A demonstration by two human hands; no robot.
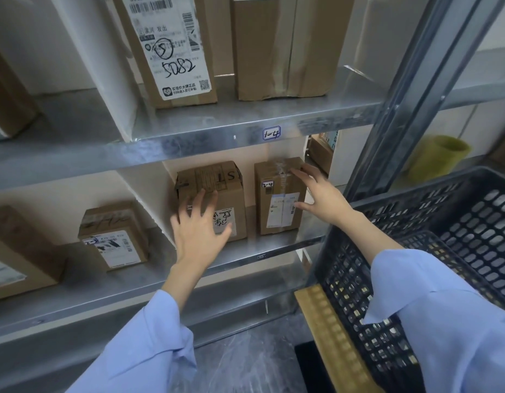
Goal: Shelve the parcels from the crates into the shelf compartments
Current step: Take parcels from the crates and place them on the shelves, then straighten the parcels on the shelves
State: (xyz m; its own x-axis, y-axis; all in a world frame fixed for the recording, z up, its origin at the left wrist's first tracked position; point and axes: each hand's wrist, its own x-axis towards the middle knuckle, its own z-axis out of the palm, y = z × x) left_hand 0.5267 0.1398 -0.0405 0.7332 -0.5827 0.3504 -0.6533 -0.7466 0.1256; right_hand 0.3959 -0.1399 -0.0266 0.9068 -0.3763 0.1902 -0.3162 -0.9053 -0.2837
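Observation:
Two brown cardboard parcels stand side by side in the lower shelf compartment marked 2-4. My left hand hovers open with spread fingers in front of the left parcel, covering part of its label. My right hand is open at the right parcel, fingertips on its top right corner and thumb near its label. A black plastic crate stands at the right, under my right forearm.
The metal shelf carries two tall parcels in the upper compartment 1-4. Another small parcel sits in the compartment to the left, a larger one at the far left. A yellow-green roll lies beyond the shelf post.

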